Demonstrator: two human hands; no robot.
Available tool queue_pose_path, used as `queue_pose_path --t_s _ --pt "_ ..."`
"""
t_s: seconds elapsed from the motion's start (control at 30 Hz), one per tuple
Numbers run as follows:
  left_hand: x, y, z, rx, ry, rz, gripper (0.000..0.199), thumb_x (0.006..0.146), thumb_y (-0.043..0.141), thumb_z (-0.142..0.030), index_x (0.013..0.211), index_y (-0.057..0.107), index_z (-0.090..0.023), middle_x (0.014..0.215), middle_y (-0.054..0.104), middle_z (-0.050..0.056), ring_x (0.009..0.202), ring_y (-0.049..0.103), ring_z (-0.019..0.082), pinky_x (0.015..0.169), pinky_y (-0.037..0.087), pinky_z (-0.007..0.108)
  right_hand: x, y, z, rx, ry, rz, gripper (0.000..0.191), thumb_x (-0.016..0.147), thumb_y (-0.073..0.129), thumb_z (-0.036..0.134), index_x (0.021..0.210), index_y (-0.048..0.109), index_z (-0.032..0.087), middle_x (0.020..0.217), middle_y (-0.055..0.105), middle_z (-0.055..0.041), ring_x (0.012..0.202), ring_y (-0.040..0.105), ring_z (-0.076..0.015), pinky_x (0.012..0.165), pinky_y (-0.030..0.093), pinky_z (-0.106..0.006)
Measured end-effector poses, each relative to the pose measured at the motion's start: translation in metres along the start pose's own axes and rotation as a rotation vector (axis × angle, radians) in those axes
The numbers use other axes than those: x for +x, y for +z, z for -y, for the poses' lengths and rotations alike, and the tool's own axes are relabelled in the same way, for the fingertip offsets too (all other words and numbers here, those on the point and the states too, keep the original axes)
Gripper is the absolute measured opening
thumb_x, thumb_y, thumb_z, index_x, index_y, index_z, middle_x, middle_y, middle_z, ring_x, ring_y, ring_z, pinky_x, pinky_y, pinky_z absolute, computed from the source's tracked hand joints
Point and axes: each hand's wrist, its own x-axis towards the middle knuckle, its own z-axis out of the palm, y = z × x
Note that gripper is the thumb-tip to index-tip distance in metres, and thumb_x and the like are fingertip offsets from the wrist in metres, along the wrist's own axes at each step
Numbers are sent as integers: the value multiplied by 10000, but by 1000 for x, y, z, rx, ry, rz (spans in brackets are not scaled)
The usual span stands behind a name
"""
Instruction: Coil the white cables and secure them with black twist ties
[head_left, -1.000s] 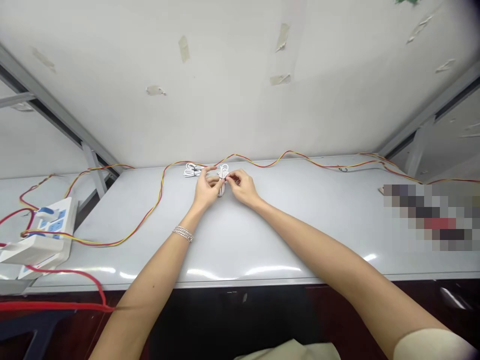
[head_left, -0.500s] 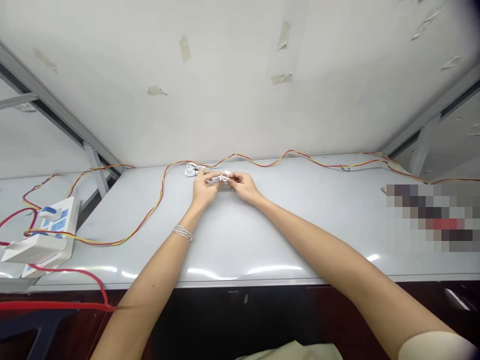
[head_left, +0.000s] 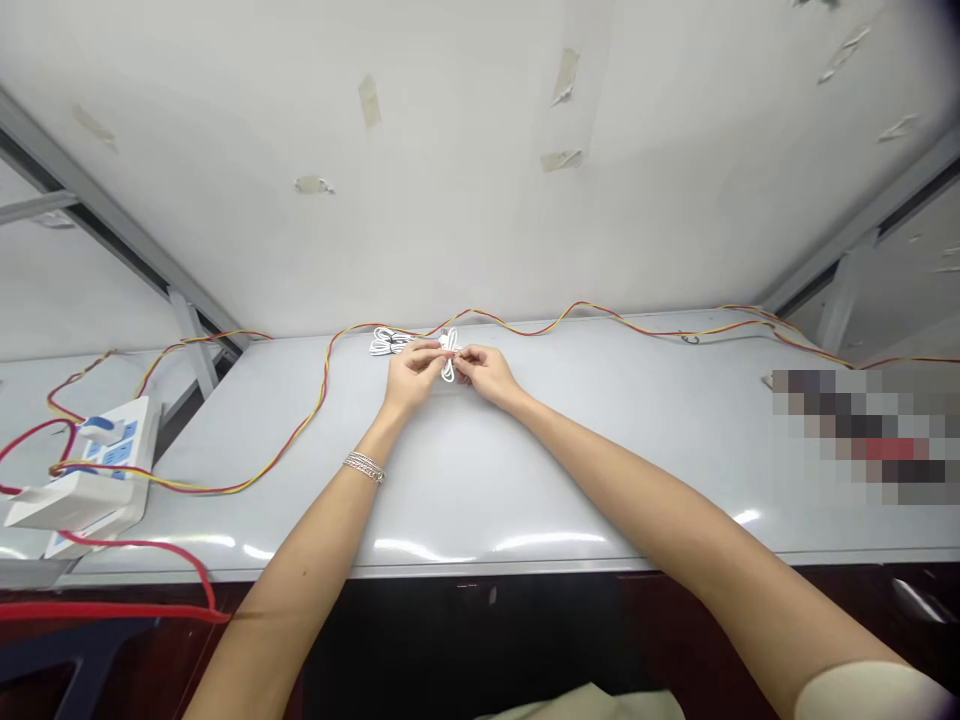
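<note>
A small bundle of white cable (head_left: 449, 372) is held between my two hands near the back of the grey table, with its loops upright between the fingertips. My left hand (head_left: 412, 376) is closed, thumb and fingers pinching the bundle from the left. From the other side my right hand (head_left: 485, 372) is closed too, its fingertips pressed at the bundle's middle. Another coiled white cable (head_left: 385, 342), with a dark tie around it, lies just behind my left hand. What exactly the fingertips pinch is partly hidden.
A red and yellow twisted wire (head_left: 319, 400) snakes across the table (head_left: 480, 480) and along the wall. On the left stands a white power strip (head_left: 120, 460) with plugs and red cords. Metal frame posts (head_left: 838, 290) flank the table. A blurred patch covers the right.
The white cable bundle has turned from lying crosswise to standing lengthwise between my fingers, so its loops now show above and below them. Both hands stay in nearly the same place.
</note>
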Motion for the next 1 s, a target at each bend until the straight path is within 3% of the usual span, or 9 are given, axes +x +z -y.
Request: queue_pose_path --t_s 0.13,0.33,0.6,0.7,0.77,0.83,1.0 --pt "-2 3 -3 -136 -54 29 331 645 826 -290 923 702 -162 1082 678 99 979 703 237 912 590 411 2 -1 -2 -20 17 -29 181 750 658 364 758 624 187 628 602 8 589 550 -145 621 435 -289" --pt "-1 2 -2 -149 -66 28 618 580 801 -159 1166 605 -180 1192 644 106 873 720 197 849 595 384 -1 -1 1 -68 -2 -14 146 763 634 328 751 623 183 610 598 9 584 541 -146 629 433 -291" --pt "0 0 3 190 123 17 260 705 736 -166 962 771 -184 1142 632 106 1076 639 246 922 570 396 2 1 -5 -114 -15 -26 141 740 640 312 775 664 177 678 627 2 615 535 -141 620 406 -271" --pt "-2 -1 -1 276 145 2 253 718 722 -145 952 802 -198 1032 606 81 938 621 201 811 563 340 4 0 -9 -117 -20 -38 115 702 639 258 778 671 178 667 622 14 609 517 -131 604 395 -255" --pt "-3 -1 -2 244 123 34 266 712 707 -138 943 814 -212 941 567 57 780 582 149 700 551 299 5 0 -11 -105 -20 -62 115 686 644 242 774 669 172 679 634 14 619 524 -128 606 400 -248" --pt "-3 0 -2 172 94 73 289 719 662 -131 946 819 -217 921 553 52 751 572 137 664 548 282 6 0 -13 -78 -12 -73 118 684 645 235 777 669 167 719 662 4 654 553 -135 626 422 -248" --pt "-1 0 -5 121 93 104 234 800 590 -174 843 819 -197 941 640 81 978 620 208 905 556 357 7 -1 -12 -80 -8 -97 107 744 663 269 775 672 167 757 681 -13 709 587 -147 658 452 -253"
